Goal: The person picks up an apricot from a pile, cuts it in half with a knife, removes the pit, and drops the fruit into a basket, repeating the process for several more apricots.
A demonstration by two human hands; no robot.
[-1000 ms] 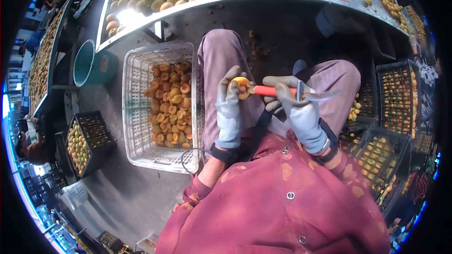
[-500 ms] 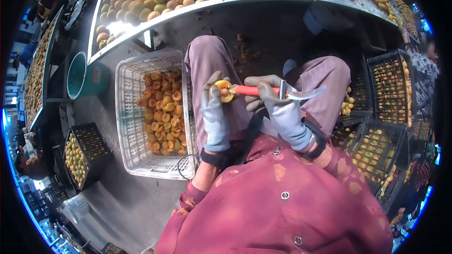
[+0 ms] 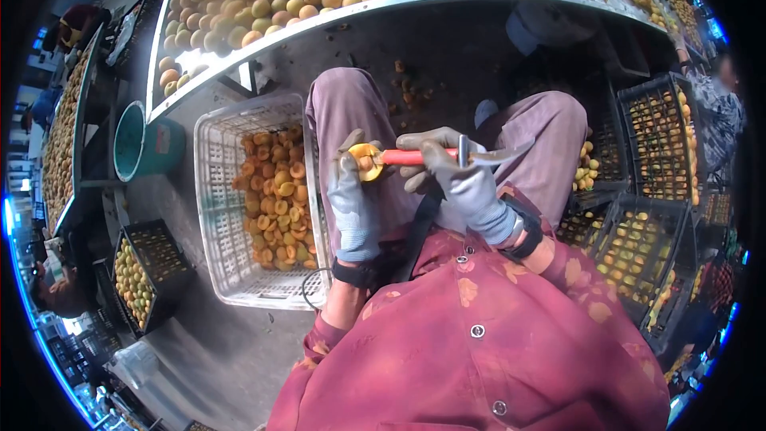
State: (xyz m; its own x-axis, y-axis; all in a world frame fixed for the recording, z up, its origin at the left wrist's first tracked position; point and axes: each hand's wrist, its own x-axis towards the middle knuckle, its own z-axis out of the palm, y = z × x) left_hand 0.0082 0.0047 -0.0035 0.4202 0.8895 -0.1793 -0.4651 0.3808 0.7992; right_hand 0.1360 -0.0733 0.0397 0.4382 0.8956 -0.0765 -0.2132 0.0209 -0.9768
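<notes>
My left hand, in a grey-coated work glove, holds a cut apricot half with its yellow cut face up and a brown pit in the middle. In my right hand, gloved alike, is a red-handled curved knife. Its hooked blade points away to the right, past a metal collar. The handle's other end meets the apricot at the pit; its exact tip is hard to make out. Both hands are above my lap, between my knees.
Left of my leg stands a white plastic basket holding apricot halves. Ahead, a metal-edged table carries whole apricots. A teal bucket is at the left. Black crates of fruit are at the right; other people are at the edges.
The apricot half and my left hand have shifted slightly left and down. My right hand and the knife have moved a little left with them, the handle still at the pit.
</notes>
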